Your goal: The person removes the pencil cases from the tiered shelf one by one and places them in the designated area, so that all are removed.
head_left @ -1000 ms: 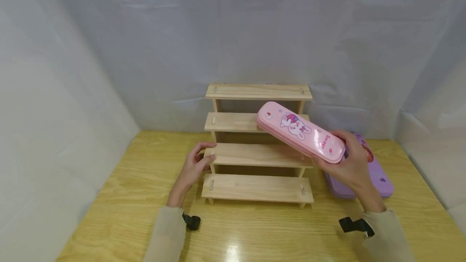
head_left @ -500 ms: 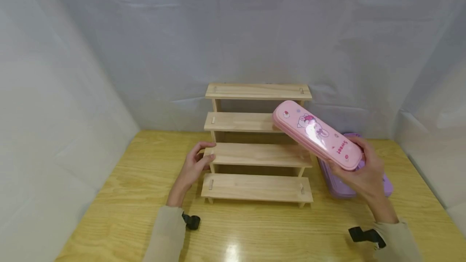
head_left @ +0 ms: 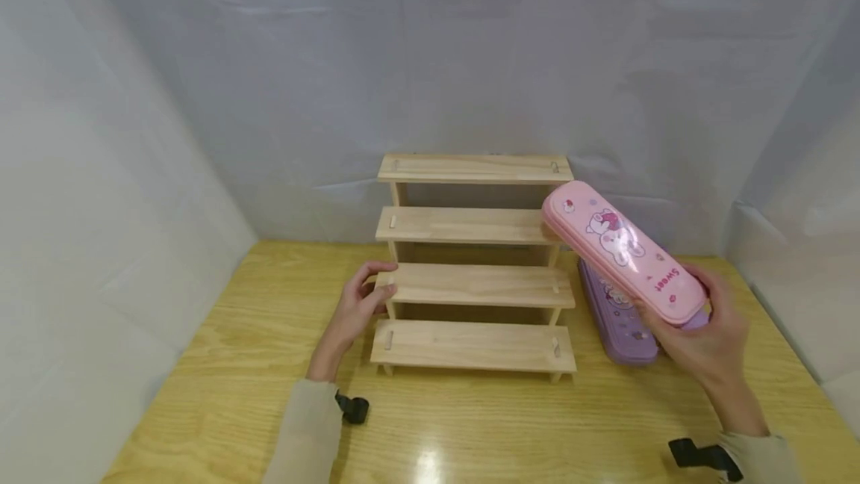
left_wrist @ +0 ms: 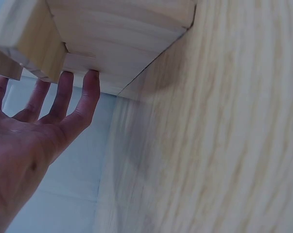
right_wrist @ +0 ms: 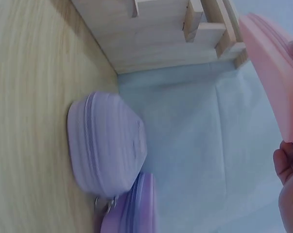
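A pink zip pencil case [head_left: 614, 249] with a rabbit print and the word "Sweet" is in my right hand [head_left: 712, 331], held tilted above the table by its near end. Its side shows at the upper right of the right wrist view. My left hand [head_left: 352, 312] holds the left end of a four-step wooden display stand [head_left: 473, 286] at the second step from the bottom. In the left wrist view its fingertips [left_wrist: 91, 77] touch the stand's side panel below a step; the thumb is hidden there.
A purple pencil case [head_left: 628, 334] lies right of the stand, partly under the pink one in this view. A lavender case [right_wrist: 107, 145] lies beside it, mostly hidden in the head view. Pale cloth walls [head_left: 470, 58] surround the wooden table [head_left: 403, 432].
My right hand has moved right with the pink pencil case, away from the stand's steps and over the purple cases. The left hand stays at the stand.
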Tool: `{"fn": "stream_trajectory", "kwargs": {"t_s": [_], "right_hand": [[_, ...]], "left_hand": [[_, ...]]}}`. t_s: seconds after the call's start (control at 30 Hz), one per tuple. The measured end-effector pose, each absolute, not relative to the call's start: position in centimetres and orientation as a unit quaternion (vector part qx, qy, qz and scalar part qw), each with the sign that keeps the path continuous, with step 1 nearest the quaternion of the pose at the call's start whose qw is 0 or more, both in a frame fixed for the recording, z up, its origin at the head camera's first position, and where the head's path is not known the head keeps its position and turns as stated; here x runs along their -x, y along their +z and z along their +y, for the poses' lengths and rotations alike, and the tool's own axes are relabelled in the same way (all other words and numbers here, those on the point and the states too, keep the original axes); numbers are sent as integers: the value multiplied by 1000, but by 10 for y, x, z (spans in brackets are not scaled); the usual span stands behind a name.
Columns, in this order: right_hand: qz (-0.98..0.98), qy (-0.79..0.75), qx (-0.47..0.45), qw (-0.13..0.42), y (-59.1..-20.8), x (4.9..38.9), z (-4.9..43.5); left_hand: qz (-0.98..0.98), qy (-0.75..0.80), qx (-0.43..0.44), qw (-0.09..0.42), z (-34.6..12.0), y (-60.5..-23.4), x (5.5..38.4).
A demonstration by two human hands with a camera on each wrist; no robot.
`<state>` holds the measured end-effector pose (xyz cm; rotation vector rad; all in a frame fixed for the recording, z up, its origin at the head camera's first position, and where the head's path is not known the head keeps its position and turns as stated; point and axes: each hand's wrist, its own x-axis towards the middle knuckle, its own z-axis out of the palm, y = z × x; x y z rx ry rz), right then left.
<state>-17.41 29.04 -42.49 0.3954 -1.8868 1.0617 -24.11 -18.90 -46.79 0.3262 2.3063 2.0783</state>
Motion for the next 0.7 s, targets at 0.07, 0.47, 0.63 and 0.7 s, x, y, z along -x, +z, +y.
{"fn": "stream_trajectory", "kwargs": {"t_s": [0.07,0.47,0.63,0.7], "right_hand": [[-760,426,-152,467,-426,173,294],[-760,394,-57,514,-442,164,321],[-768,384,-25,513,-449,158,332],[-772,380,-6,510,-451,156,336]], "left_hand": [[739,665,-105,11,-189,-467,241],[749,654,-104,6,-189,-468,241],[749,654,-107,4,-190,-469,242],[748,655,-108,4,-190,-469,242]]}}
